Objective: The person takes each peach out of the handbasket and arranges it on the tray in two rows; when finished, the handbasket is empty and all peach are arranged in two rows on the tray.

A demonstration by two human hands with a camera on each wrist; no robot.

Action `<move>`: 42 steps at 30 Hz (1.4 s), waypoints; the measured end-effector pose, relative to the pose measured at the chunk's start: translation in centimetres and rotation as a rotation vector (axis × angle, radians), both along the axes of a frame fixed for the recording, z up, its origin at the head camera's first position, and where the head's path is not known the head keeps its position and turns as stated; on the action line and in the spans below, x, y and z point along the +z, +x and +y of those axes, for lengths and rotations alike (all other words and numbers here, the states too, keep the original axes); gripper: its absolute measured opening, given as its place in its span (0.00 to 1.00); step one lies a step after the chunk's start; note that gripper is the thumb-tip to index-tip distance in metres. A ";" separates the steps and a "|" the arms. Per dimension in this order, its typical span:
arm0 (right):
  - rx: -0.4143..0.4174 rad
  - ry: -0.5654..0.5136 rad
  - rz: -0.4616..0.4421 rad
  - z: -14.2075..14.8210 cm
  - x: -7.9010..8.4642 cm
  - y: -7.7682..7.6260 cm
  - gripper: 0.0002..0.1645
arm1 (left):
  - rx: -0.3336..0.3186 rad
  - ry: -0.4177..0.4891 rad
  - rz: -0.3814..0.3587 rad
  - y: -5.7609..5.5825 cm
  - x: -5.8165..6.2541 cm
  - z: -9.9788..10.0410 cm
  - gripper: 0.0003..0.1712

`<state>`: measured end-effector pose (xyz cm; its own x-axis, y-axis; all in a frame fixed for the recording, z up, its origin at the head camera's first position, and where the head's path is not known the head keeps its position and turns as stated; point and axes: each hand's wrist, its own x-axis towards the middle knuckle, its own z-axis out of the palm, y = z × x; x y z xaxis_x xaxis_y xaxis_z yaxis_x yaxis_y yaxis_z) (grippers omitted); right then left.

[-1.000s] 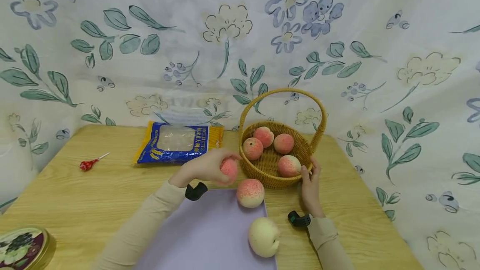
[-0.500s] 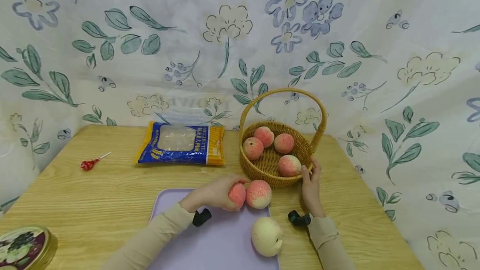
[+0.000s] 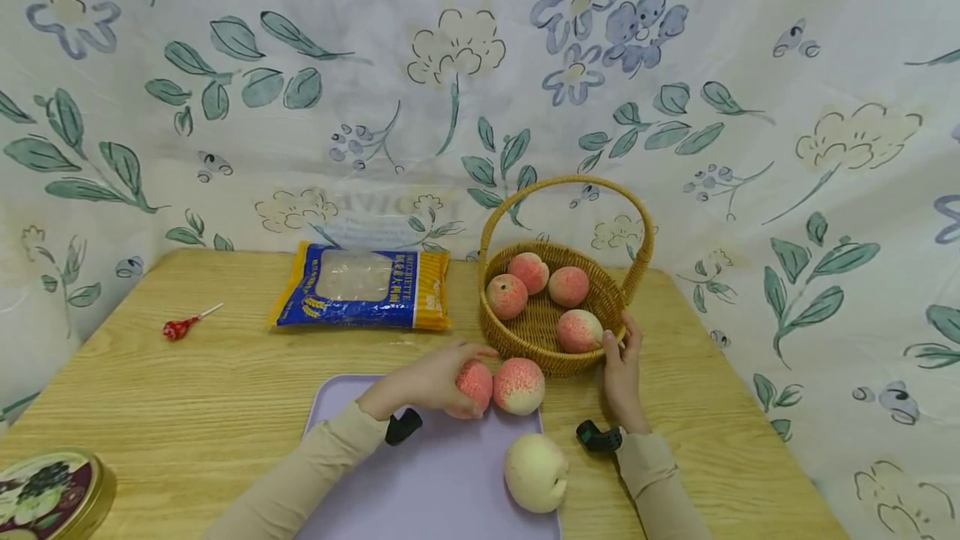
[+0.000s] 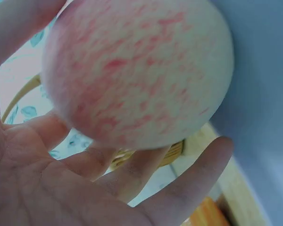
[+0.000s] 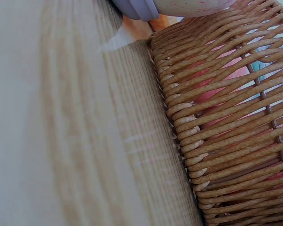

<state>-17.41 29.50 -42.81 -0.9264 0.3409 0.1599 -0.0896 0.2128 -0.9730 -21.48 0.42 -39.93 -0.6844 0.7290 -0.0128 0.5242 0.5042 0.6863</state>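
Observation:
My left hand (image 3: pixel 438 377) has its thumb and fingers round a pink peach (image 3: pixel 474 386) low at the back of the lilac tray (image 3: pixel 420 482). In the left wrist view this peach (image 4: pixel 141 70) fills the upper middle, away from the palm, with some fingertips hidden behind it. Right beside it sits another pink and cream peach (image 3: pixel 519 387), and a pale yellow peach (image 3: pixel 536 473) lies nearer on the tray's right edge. My right hand (image 3: pixel 624 373) grips the right rim of the wicker basket (image 3: pixel 536 340), thumb on top. Several peaches (image 3: pixel 580 332) lie inside the basket.
A blue and yellow pasta bag (image 3: pixel 360 286) lies behind the tray. On the wooden table (image 3: pixel 187 407) at left is a red lollipop (image 3: pixel 177 328). A round tin (image 3: pixel 48 490) stands at the front left. The basket's tall handle (image 3: pixel 566 180) arches up before the floral cloth.
The left hand has brought its peach from beside the basket's rim down and toward me onto the tray. The neighbouring peach has shifted slightly right. The right hand has stayed on the basket.

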 end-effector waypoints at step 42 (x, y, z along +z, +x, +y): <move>0.015 0.009 0.075 1.4 -2.3 -1.3 0.32 | -0.150 -0.087 -0.361 -9.2 5.6 17.2 0.31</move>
<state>-18.68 30.90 -45.08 -0.9169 0.3249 0.2317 -0.1650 0.2198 -0.9615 -30.68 17.57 -34.36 -0.5109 0.8059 -0.2992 0.3293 0.5050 0.7978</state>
